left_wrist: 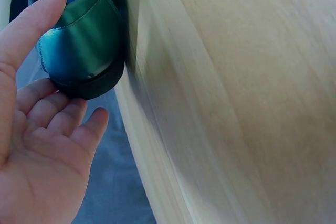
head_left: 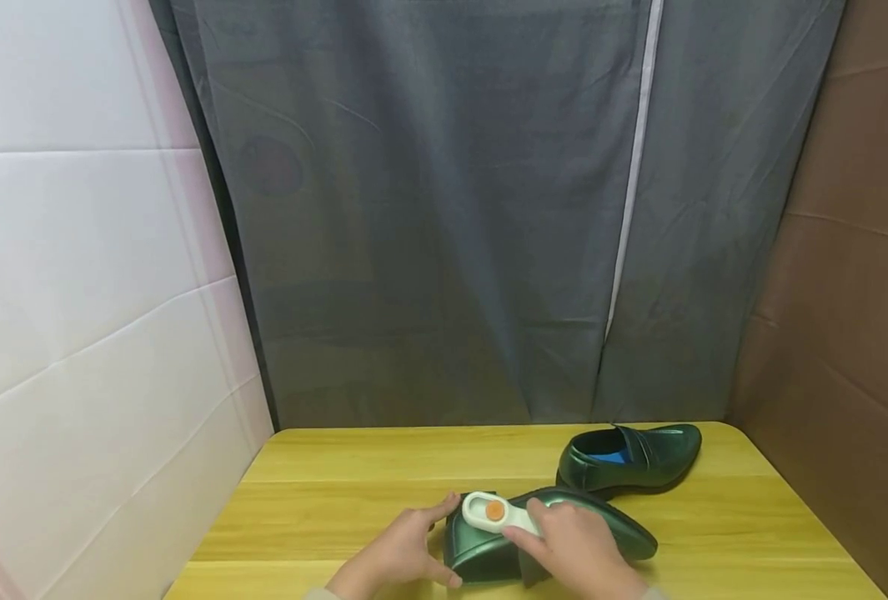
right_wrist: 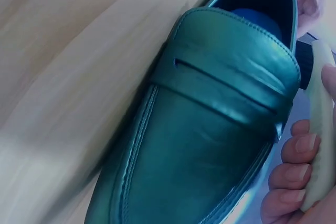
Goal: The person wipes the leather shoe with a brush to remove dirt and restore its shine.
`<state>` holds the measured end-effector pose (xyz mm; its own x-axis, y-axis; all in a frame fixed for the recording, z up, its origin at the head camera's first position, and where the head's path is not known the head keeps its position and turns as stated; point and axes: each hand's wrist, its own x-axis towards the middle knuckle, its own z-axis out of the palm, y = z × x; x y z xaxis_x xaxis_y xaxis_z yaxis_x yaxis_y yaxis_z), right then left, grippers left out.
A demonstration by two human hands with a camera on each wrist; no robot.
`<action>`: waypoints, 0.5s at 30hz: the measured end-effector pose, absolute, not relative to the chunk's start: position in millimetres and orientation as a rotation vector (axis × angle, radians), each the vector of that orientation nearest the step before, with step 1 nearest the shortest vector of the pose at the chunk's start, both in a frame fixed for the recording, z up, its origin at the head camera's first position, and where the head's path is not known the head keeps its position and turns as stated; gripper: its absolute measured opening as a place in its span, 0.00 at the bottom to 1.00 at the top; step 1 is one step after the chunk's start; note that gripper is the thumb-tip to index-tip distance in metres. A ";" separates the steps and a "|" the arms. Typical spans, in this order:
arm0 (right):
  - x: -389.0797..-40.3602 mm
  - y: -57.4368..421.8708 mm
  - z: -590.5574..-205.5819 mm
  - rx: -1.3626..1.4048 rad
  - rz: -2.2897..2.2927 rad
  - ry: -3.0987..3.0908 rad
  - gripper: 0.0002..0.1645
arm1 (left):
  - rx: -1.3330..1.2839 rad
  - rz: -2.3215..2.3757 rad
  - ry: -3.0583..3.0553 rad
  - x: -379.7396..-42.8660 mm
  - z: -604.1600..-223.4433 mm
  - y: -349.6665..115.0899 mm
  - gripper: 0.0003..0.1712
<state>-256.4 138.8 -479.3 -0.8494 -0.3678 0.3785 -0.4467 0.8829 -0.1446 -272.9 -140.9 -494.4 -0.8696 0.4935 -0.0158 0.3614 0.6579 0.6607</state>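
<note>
A dark green loafer [head_left: 481, 557] lies tilted on the table, heel to the left and toe to the right. My left hand [head_left: 401, 550] holds its heel: in the left wrist view the thumb reaches over the collar and the fingertips meet the heel's sole [left_wrist: 94, 83]. With curled fingers, my right hand [head_left: 582, 546] grips a white-handled brush [head_left: 519, 518] that has an orange round spot. The brush head lies over the rear side of the shoe. Its dark bristles [right_wrist: 304, 65] show beside the shoe opening in the right wrist view.
A second green loafer [head_left: 661, 458] with a blue insole stands behind, toe to the right, close to the first. The wooden table [head_left: 323, 475] ends at a grey curtain [head_left: 428, 250]. A white panel [head_left: 98, 250] is on the left, a brown one [head_left: 841, 292] on the right.
</note>
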 end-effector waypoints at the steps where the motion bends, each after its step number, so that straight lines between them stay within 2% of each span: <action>1: -256.5 140.6 -479.8 0.593 0.325 -2.701 0.32 | 0.699 1.002 2.684 -273.0 -494.4 -140.8 0.62; 15: -254.8 161.5 -481.2 0.489 0.343 -2.721 0.31 | 0.669 0.975 2.689 -274.5 -496.2 -140.8 0.63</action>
